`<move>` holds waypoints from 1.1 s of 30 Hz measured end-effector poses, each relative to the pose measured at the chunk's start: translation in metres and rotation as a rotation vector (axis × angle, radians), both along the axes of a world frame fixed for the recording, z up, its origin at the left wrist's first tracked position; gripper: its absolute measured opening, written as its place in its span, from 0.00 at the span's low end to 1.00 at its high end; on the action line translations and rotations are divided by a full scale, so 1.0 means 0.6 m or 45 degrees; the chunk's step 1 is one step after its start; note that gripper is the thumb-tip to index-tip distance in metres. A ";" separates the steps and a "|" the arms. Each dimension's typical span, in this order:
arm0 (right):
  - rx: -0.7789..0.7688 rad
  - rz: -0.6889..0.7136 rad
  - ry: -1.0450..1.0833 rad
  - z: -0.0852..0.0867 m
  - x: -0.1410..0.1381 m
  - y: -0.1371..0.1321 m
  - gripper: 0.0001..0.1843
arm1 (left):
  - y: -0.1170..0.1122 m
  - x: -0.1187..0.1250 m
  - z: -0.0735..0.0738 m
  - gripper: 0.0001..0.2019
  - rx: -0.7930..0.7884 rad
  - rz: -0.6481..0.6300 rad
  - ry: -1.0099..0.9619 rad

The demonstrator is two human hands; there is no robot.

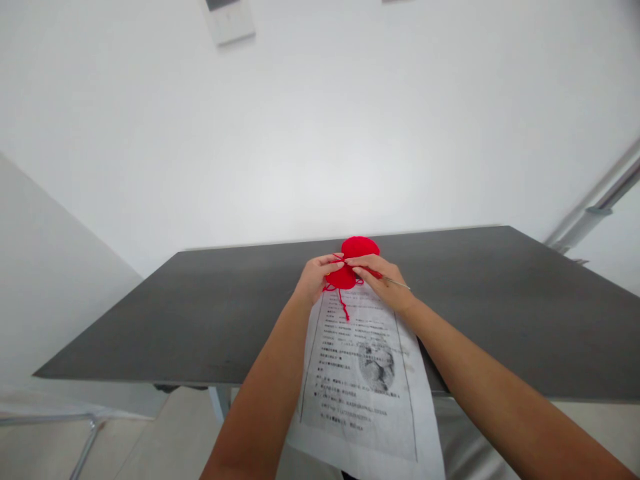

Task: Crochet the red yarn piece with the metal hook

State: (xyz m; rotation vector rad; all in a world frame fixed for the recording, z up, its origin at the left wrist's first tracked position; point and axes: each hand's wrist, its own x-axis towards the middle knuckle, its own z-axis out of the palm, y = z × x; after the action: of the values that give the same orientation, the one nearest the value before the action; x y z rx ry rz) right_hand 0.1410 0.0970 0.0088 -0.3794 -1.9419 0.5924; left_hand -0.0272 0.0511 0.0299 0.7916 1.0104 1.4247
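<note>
Between my two hands is a small rounded red crochet piece, with a loose tail of yarn hanging from its lower edge. My left hand pinches the piece from its left side, and a thin strand runs by the fingertips. In my right hand lies a crochet hook; its metal shaft sticks out to the right past the hand, while the working tip is hidden at the piece. Directly behind the fingers sits a ball of red yarn.
A printed sheet with text and a round picture lies under my forearms and hangs over the front edge of the dark grey table. The white wall stands behind the table. A metal pipe is at the right.
</note>
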 end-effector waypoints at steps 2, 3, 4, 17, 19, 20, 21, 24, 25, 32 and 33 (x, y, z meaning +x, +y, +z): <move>0.044 -0.010 -0.014 0.001 0.000 0.000 0.10 | 0.000 0.000 -0.001 0.19 0.001 -0.027 -0.044; 0.060 -0.019 -0.024 0.001 0.000 -0.001 0.10 | 0.000 -0.001 -0.001 0.19 0.002 -0.037 -0.059; 0.073 -0.029 -0.035 0.002 0.000 -0.001 0.10 | 0.000 -0.001 -0.002 0.18 0.002 -0.044 -0.072; 0.191 -0.117 -0.072 0.002 -0.003 -0.003 0.11 | -0.001 0.011 -0.001 0.13 0.034 -0.052 -0.119; 0.193 -0.121 -0.077 0.002 -0.003 -0.003 0.10 | 0.001 0.011 -0.003 0.14 0.045 -0.039 -0.089; 0.192 -0.122 -0.081 0.002 -0.002 -0.002 0.10 | 0.002 0.011 -0.005 0.14 0.052 -0.026 -0.069; 0.190 -0.123 -0.082 0.001 -0.002 -0.002 0.10 | 0.004 0.010 -0.008 0.15 0.060 -0.010 -0.044; 0.177 -0.125 -0.091 0.001 -0.001 -0.001 0.11 | 0.009 0.008 -0.016 0.16 0.103 0.049 0.057; 0.173 -0.127 -0.095 0.001 -0.001 -0.001 0.11 | 0.011 0.008 -0.018 0.16 0.124 0.062 0.095; 0.177 -0.142 -0.101 0.002 0.000 -0.001 0.10 | 0.012 0.007 -0.022 0.17 0.178 0.138 0.328; 0.178 -0.143 -0.103 0.002 0.000 -0.001 0.10 | 0.012 0.008 -0.022 0.17 0.185 0.149 0.358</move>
State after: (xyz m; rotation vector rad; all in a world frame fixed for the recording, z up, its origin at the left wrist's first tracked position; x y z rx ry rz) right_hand 0.1413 0.0963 0.0098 -0.4258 -2.0111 0.3712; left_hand -0.0226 0.0583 0.0167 1.0763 1.1916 1.5275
